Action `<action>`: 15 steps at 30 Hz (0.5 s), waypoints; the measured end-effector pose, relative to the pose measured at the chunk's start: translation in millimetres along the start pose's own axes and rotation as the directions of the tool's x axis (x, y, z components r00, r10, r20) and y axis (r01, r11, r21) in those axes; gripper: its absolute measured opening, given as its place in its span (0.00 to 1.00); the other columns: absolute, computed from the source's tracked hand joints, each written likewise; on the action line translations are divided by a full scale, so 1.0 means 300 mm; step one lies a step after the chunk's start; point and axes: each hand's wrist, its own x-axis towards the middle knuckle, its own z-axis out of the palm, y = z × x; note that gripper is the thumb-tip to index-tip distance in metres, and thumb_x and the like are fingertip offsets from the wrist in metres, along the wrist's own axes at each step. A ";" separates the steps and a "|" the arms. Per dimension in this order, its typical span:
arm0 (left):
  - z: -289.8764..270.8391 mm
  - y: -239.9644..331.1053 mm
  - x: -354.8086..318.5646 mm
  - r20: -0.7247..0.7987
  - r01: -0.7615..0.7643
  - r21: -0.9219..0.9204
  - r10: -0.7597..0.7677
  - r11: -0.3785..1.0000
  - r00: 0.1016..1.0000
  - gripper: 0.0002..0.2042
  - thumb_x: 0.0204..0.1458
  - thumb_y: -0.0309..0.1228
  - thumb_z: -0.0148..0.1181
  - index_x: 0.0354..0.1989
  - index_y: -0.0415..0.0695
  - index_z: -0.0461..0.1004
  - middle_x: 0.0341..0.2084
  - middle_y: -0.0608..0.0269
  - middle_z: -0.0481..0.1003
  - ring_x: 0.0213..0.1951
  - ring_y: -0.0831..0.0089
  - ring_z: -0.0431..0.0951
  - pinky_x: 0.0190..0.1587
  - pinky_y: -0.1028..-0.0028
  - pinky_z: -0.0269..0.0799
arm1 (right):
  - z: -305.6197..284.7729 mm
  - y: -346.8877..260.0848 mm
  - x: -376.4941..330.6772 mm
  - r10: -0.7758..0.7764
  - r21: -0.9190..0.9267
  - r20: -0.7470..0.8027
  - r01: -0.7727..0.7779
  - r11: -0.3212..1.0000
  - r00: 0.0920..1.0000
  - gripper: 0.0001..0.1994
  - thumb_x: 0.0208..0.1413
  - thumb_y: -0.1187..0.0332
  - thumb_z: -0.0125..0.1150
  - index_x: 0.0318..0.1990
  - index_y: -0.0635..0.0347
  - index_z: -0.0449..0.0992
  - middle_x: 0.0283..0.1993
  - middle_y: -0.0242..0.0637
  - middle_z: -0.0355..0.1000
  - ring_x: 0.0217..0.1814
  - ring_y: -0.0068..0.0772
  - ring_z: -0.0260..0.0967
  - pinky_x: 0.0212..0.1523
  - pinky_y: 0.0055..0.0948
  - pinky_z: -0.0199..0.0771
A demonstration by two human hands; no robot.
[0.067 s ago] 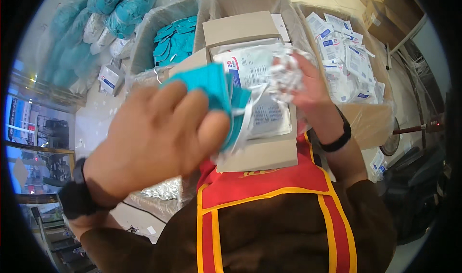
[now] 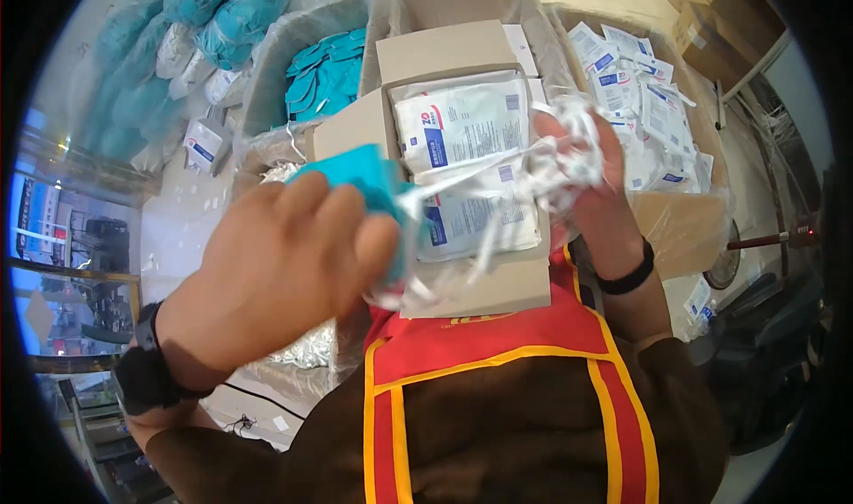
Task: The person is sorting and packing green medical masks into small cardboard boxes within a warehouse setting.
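Three flaps (image 2: 440, 51) are spread from the open carton (image 2: 480, 294). Teal fabric (image 2: 351, 173) is clenched in the left hand (image 2: 280, 246), white strips (image 2: 569, 162) bunched in the curled right hand (image 2: 604, 204).

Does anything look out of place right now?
Yes: a flat white-and-blue packet seems to lie on the floor at far right, outside the brown cardboard box that holds similar packets.

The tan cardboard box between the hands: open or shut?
Open: the tan cardboard box has flaps spread outward, with flat white packets visible inside.
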 end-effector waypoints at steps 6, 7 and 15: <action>0.085 -0.133 0.044 -0.162 0.236 0.076 -0.222 0.969 0.961 0.06 0.44 0.27 0.55 0.28 0.47 0.64 0.22 0.62 0.67 0.27 0.62 0.73 0.26 0.66 0.70 | 0.121 0.016 -0.043 0.112 -0.510 -0.093 -0.144 0.848 0.989 0.14 0.56 0.55 0.59 0.31 0.57 0.73 0.24 0.32 0.69 0.21 0.19 0.64 0.21 0.18 0.62; 0.075 -0.122 0.057 -0.167 0.231 0.077 -0.216 0.970 0.962 0.06 0.44 0.27 0.55 0.28 0.47 0.64 0.22 0.62 0.67 0.27 0.62 0.73 0.26 0.66 0.70 | 0.095 0.026 -0.035 0.112 -0.367 -0.059 -0.126 0.921 0.992 0.13 0.58 0.56 0.57 0.38 0.58 0.75 0.29 0.34 0.74 0.25 0.18 0.68 0.22 0.18 0.63; 0.028 -0.080 0.108 -0.290 0.165 0.055 -0.143 0.985 0.946 0.08 0.42 0.26 0.58 0.28 0.47 0.64 0.21 0.63 0.66 0.27 0.63 0.73 0.27 0.67 0.69 | 0.024 0.109 0.078 0.166 -0.289 -0.072 -0.180 0.940 0.983 0.32 0.49 0.45 0.66 0.54 0.59 0.73 0.43 0.32 0.77 0.36 0.20 0.75 0.31 0.18 0.74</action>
